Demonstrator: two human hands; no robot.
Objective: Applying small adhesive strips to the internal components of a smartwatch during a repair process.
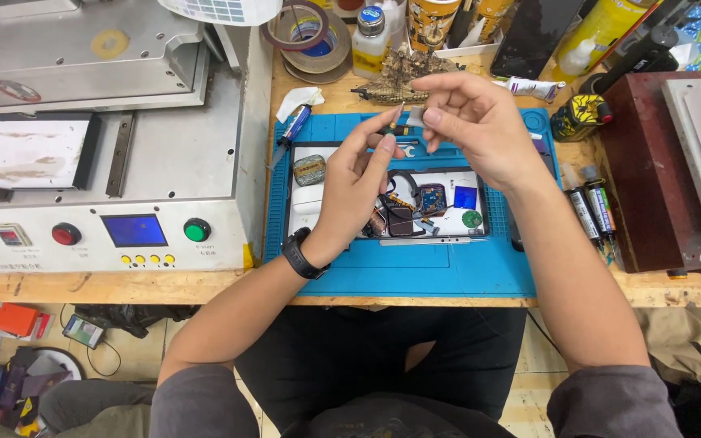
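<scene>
While both hands hover above the blue rubber work mat (415,276), the right hand (472,122) pinches a small pale grey piece (415,116); the left hand (356,182) has a narrow grip around a thin dark tool (393,130).

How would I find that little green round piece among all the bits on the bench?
Start at the blue mat on the wooden bench, then find the white tray lying in its middle, below the two hands. The green round piece sits near the tray's lower right corner, under a small blue square; it is the only green, disc-shaped part there.
</scene>
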